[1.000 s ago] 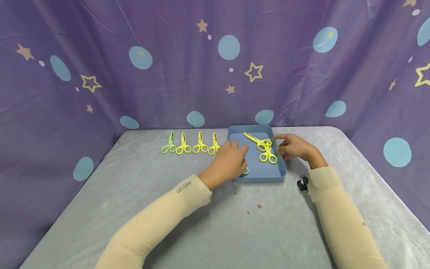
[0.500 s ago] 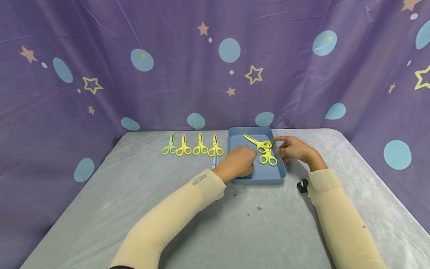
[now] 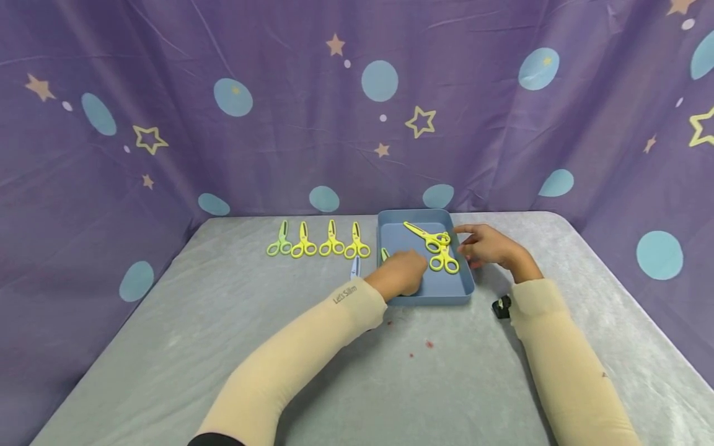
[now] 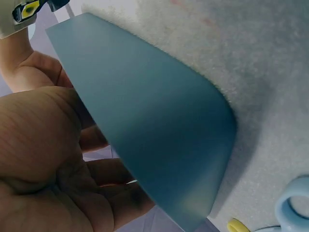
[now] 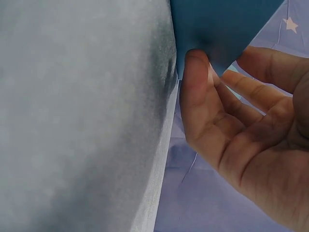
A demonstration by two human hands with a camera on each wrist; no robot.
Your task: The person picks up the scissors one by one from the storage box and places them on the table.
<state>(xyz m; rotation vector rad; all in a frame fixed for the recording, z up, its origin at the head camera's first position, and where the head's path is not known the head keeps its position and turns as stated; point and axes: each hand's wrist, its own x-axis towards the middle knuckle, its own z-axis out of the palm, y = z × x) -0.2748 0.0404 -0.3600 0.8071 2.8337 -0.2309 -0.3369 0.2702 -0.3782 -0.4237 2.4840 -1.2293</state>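
Observation:
The blue tray (image 3: 429, 299) lies on the table in front of me. My left hand (image 3: 400, 272) reaches over its left side, fingers pointing down into it. A green scissor blade tip (image 3: 385, 254) pokes out beside that hand. The tray wall (image 4: 159, 121) hides the left fingertips in the left wrist view, so I cannot tell whether they grip the scissors. Two yellow scissors (image 3: 444, 261) overlap in the tray's right half. My right hand (image 3: 484, 244) touches the tray's right side, its thumb (image 5: 195, 72) against the outer wall and another fingertip right at the rim.
Left of the tray stands a row of scissors: one green pair (image 3: 281, 239) and three yellow, blades pointing away. Light-blue scissors (image 3: 355, 267) lie nearer, partly behind my left arm. A purple curtain (image 3: 279, 124) rises behind the table (image 3: 223, 322).
My left hand has moved right, from over the tray's left edge down into the tray, leaving light-blue scissors on the table. The right hand stays in place at the tray's side.

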